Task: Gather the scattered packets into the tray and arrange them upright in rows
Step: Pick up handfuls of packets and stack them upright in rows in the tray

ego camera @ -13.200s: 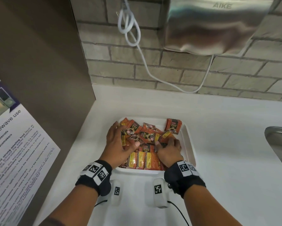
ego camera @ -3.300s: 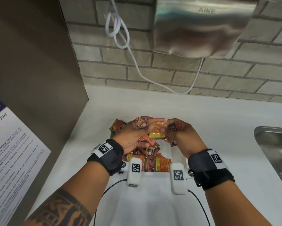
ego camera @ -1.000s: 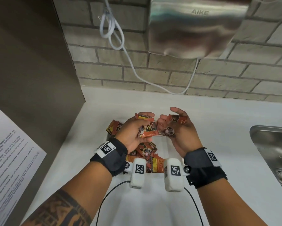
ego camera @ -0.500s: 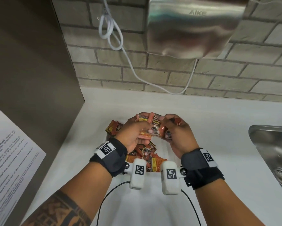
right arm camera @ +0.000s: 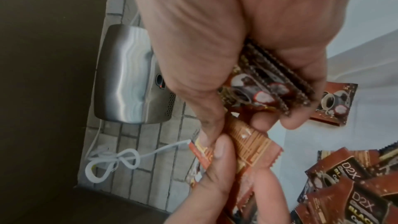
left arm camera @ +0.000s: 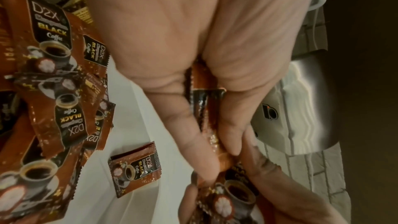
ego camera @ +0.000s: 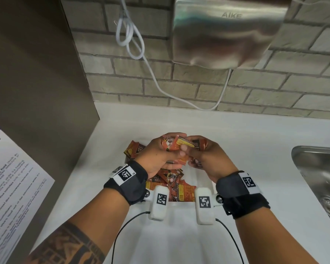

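Above the tray [ego camera: 202, 180], the left hand [ego camera: 156, 155] and right hand [ego camera: 208, 159] each grasp packets [ego camera: 176, 145]; only the right wrist view shows the right grip's stacked sachet edges [right arm camera: 277, 81].

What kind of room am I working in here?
Probably a shared office pantry or break-room counter: a steel wall-mounted hand dryer on the brick wall, a stainless sink at the right, and a printed microwave-use notice at the left.

Shared pantry — steel sink [ego camera: 316, 180], wall hand dryer [ego camera: 227, 33], microwave-use notice [ego camera: 13, 180]
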The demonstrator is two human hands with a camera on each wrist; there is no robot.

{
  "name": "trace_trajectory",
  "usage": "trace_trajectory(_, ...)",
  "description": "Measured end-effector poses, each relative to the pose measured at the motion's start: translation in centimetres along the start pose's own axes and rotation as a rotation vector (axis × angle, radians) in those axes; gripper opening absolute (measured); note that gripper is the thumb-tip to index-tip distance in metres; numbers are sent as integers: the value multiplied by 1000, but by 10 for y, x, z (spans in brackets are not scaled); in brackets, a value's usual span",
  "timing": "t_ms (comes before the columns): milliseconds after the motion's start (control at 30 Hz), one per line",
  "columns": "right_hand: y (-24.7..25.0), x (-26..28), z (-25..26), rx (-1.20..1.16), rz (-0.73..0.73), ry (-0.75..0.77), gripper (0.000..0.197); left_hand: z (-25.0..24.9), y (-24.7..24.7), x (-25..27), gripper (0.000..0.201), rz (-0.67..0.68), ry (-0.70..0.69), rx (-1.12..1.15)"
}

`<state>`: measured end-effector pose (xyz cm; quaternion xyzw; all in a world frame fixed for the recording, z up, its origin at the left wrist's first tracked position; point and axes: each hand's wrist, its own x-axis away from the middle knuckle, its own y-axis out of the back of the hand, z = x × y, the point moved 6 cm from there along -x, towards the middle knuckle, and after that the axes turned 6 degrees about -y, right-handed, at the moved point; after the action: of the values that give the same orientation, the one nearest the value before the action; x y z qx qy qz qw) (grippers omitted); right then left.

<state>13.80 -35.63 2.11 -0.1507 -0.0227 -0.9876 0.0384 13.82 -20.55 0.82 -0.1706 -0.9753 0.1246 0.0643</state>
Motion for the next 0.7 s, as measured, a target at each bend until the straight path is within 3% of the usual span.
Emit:
trace_trajectory(100,6,-3,3,-1,-64,44,14,3,0,1,37,-7,56,2)
trace_trajectory(233,19,3,22,45,-226,384,12,8,6,0,34,-112,166,230)
trace_trajectory(333,6,7,20,197,-157,488,19,6,9,-3,37,-146,126,321)
trace_trajectory(433,4,5,8,242,-128,463,31,2,10,-6,29,-123,49,247)
trace_trajectory(567,14,-2,-2,144,-91,241,69,-1,18,-8,27,-176,5,158)
trace_trajectory(700,13,-3,-7,-22,0,116,74,-1,20,-8,31,-180,-7,56)
